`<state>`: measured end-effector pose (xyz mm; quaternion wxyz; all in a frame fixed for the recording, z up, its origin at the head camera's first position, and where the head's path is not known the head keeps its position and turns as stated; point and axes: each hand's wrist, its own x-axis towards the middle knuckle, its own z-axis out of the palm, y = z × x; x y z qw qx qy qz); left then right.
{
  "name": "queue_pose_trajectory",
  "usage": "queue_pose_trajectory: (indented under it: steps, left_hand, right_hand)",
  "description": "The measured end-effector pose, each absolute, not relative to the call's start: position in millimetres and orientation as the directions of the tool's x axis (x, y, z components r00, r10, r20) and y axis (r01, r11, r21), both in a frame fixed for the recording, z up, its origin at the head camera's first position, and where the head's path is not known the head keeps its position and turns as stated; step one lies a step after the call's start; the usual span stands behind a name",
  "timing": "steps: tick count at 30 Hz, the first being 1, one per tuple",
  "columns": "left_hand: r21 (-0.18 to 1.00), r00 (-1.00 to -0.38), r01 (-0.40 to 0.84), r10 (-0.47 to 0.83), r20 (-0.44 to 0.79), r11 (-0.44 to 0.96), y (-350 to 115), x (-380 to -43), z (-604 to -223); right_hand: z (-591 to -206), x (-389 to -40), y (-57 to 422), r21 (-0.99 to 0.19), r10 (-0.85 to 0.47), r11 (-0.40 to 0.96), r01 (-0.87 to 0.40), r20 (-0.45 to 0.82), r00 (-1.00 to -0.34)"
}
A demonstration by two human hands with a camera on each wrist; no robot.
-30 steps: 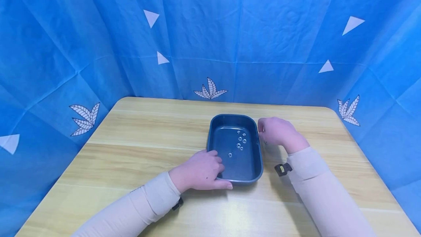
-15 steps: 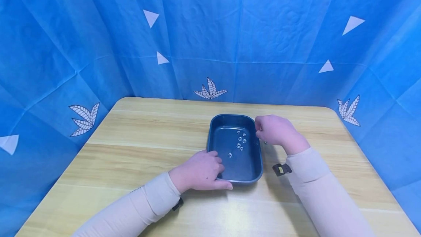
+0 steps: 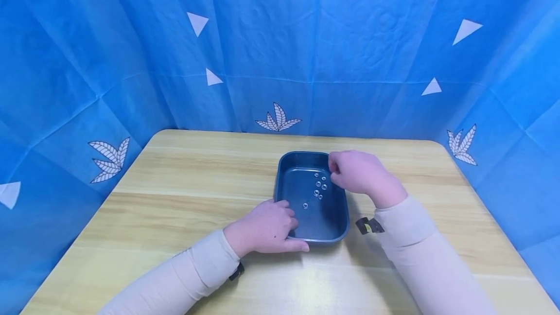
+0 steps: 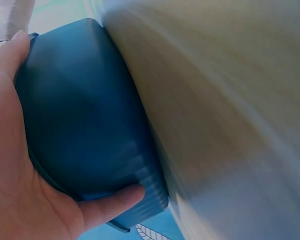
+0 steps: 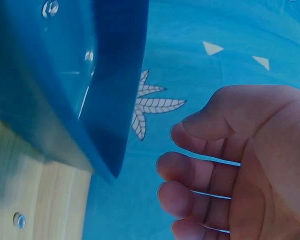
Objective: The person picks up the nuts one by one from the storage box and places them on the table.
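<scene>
Gripping the tray (image 3: 316,225) on the table (image 3: 197,174), my left hand (image 3: 267,227) curls over its near-left rim; my right hand (image 3: 358,174), near the far-right rim, meets thumb to forefinger (pinching anything? I cannot tell).

I am in what looks like a curtained-off recording booth; what kind of building holds it, I cannot tell. Creased blue cloth (image 3: 262,52), printed with white leaves (image 3: 279,115) and pale triangles (image 3: 198,23), closes in the back and both sides of my wood-grain table (image 3: 197,179). The small black devices (image 3: 370,225) at my cuffs (image 3: 404,220) suit a filming set-up.
</scene>
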<state>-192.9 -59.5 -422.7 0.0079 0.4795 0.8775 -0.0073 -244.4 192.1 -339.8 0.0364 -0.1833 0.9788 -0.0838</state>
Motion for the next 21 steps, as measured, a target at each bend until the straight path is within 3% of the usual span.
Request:
queue_pose_trajectory:
  steps: [21]
  left_hand:
    - [0.009,-0.540,0.842,0.842,0.001,0.540,-61,-193,-426]
  right_hand:
    - [-338,-246,155,-0.157,-0.410,0.905,-0.396,-0.071,-0.909]
